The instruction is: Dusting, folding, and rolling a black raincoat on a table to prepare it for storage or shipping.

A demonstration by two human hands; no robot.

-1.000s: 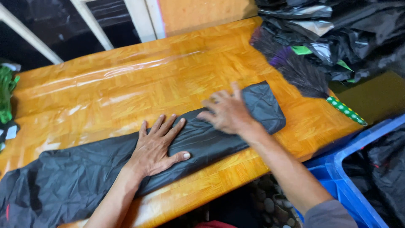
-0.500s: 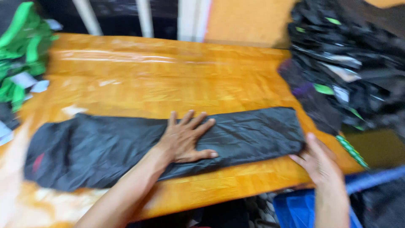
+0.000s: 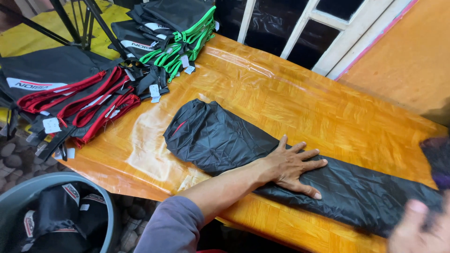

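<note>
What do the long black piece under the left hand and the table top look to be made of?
Black piece: likely thin nylon-type fabric, going by fine crinkles and a dull sheen. Table top: wood-look parquet pattern, very glossy, with wrinkled glare suggesting a clear plastic cover.

A long black garment (image 3: pixel 220 140) of thin, crinkled fabric lies folded into a narrow strip diagonally across the glossy orange wooden surface (image 3: pixel 300 103), a small red mark near its bunched, rounded far end.

**One head-worn view, angled down**

A single camera on the person's head looks steeply down and forward across the wooden worktop (image 3: pixel 300 107) from its near edge, close enough that the forearm fills the lower frame.
</note>
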